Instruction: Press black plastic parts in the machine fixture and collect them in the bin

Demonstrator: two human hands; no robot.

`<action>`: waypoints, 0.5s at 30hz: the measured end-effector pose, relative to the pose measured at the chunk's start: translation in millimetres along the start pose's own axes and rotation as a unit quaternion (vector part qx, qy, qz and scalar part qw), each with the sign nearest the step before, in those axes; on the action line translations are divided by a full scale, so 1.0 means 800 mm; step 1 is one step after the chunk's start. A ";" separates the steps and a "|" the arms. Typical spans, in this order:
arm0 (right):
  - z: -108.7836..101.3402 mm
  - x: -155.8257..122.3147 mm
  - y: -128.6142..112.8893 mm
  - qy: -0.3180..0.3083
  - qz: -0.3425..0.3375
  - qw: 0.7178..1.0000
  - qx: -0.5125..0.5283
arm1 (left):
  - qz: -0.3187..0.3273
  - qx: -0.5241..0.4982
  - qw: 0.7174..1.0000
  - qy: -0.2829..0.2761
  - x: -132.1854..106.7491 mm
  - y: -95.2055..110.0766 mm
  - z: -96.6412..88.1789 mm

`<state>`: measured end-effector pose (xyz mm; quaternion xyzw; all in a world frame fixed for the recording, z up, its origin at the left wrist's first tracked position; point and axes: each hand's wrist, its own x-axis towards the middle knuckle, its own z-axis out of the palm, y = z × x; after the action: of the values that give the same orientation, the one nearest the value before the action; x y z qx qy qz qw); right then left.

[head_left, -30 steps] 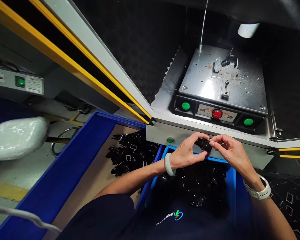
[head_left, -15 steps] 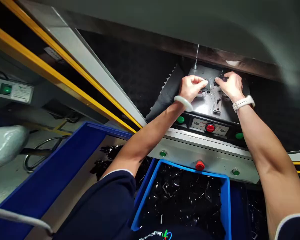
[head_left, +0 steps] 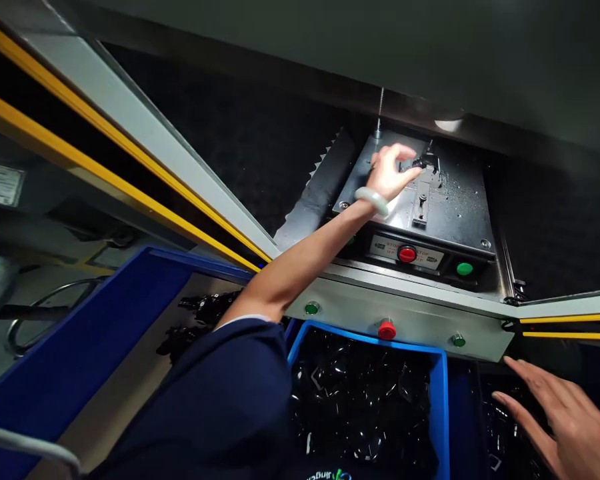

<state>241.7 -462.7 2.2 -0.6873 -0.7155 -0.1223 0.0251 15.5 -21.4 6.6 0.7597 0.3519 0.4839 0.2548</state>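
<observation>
Watching remotely, I see the left hand's (head_left: pixel 387 172) grip apart beside the black part (head_left: pixel 430 162) mounted on the metal plate (head_left: pixel 463 210), contact unclear, so a brushing thumb could knock it askew; the right hand's (head_left: pixel 567 417) grip is spread, empty.

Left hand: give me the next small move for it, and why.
Perhaps ease the left hand back from the black part. That part appears to rest on the fixture on the metal plate, and the thumb and fingers are parted at its end, though contact is unclear. The right hand is open, well away from the plate.
</observation>
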 end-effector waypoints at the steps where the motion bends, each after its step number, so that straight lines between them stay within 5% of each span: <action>1: 0.007 -0.001 -0.012 -0.039 0.018 0.999 0.030 | -0.010 0.011 1.000 0.001 -0.043 0.011 -0.021; 5: 0.057 0.032 -0.038 -0.080 0.062 0.988 0.113 | -0.039 0.032 0.998 -0.023 -0.231 0.036 -0.105; 8: 0.102 0.047 -0.029 -0.102 0.094 0.977 0.161 | -0.082 0.070 0.991 -0.085 -0.329 0.021 -0.149; 11: 0.128 0.048 -0.016 -0.111 0.120 0.964 0.209 | -0.102 0.119 0.972 -0.175 -0.364 -0.016 -0.174; 15: 0.140 0.048 -0.011 -0.092 0.157 0.957 0.225 | -0.093 0.171 0.948 -0.251 -0.359 -0.048 -0.184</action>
<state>245.4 -401.8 -99.3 -0.7759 -0.6067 0.1113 0.1324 -211.7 -215.3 -121.9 0.8524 0.4235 0.1845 0.2450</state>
